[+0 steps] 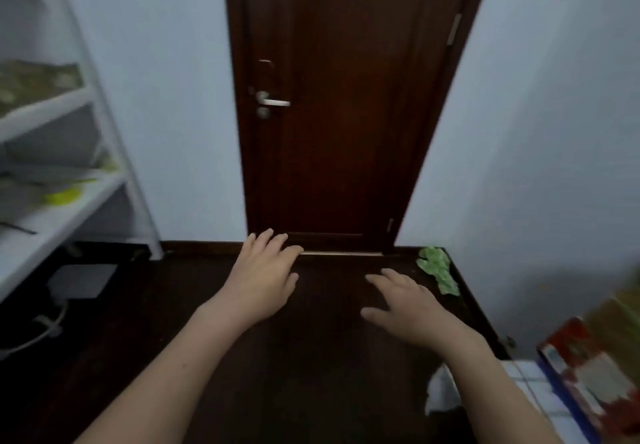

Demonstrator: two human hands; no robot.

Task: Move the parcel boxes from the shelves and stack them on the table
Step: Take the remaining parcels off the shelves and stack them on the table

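Note:
My left hand (265, 272) and my right hand (405, 305) are both stretched out in front of me over the dark floor, fingers spread and holding nothing. A white shelf unit (104, 125) stands at the left; blurred parcels lie on it, a brownish one (38, 80) on the upper shelf and a flat one with yellow-green marks (59, 187) on the shelf below. At the right edge a red and white parcel box (588, 367) lies on a checked surface (540, 395). The whole view is blurred.
A dark brown door (346, 114) with a metal handle (272, 100) faces me, shut. A green crumpled thing (438, 267) lies on the floor by the right wall. A grey device with a white cable (81, 281) sits under the shelf.

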